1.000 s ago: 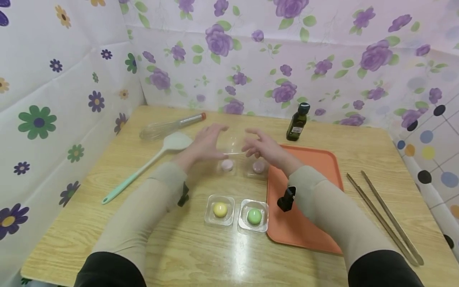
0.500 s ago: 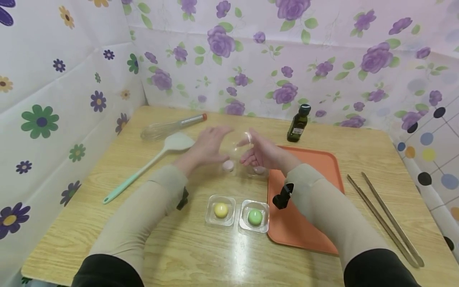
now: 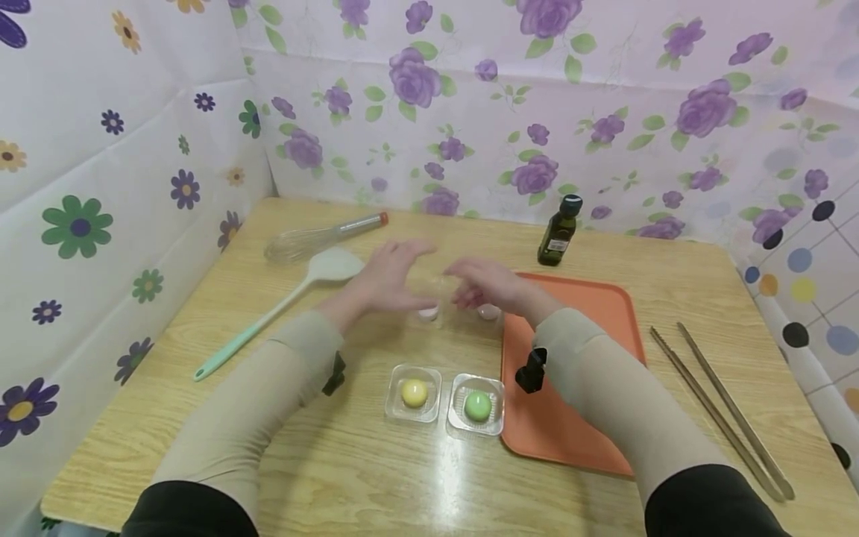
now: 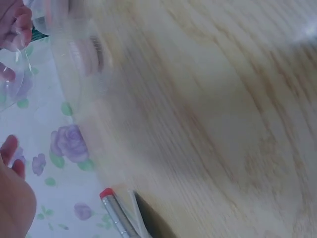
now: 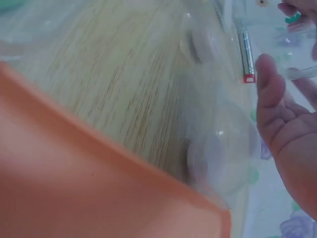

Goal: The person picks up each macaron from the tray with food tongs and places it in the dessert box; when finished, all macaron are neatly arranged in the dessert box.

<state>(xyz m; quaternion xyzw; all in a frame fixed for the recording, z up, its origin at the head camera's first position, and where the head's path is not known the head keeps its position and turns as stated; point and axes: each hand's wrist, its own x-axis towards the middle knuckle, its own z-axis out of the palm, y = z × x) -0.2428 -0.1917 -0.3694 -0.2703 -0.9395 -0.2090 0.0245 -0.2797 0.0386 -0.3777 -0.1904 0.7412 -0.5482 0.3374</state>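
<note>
In the head view, my left hand (image 3: 396, 277) and right hand (image 3: 493, 285) face each other above the back of the table. Between them is a clear plastic lid (image 5: 296, 52), blurred in the head view. Right-hand fingers pinch its edge in the left wrist view. My left hand is spread in a C shape beside the lid, seemingly apart from it. Below lie two pink round pieces, one pink piece (image 3: 428, 312) and another pink piece (image 3: 488, 312), in clear plastic boxes. Nearer me, a yellow ball (image 3: 414, 393) and a green ball (image 3: 478, 406) sit in topless clear boxes.
An orange tray (image 3: 570, 418) lies right of the boxes, with long metal tongs (image 3: 725, 410) beyond it. A dark bottle (image 3: 559, 231) stands behind the tray. On the left are a whisk (image 3: 322, 239) and a white spatula (image 3: 288, 302) with a green handle. Patterned cloth walls enclose the table.
The clear lid has shifted and turned between my hands. My right fingers are drawn in closer together; the left hand has stayed nearly in place. The boxes have not moved.
</note>
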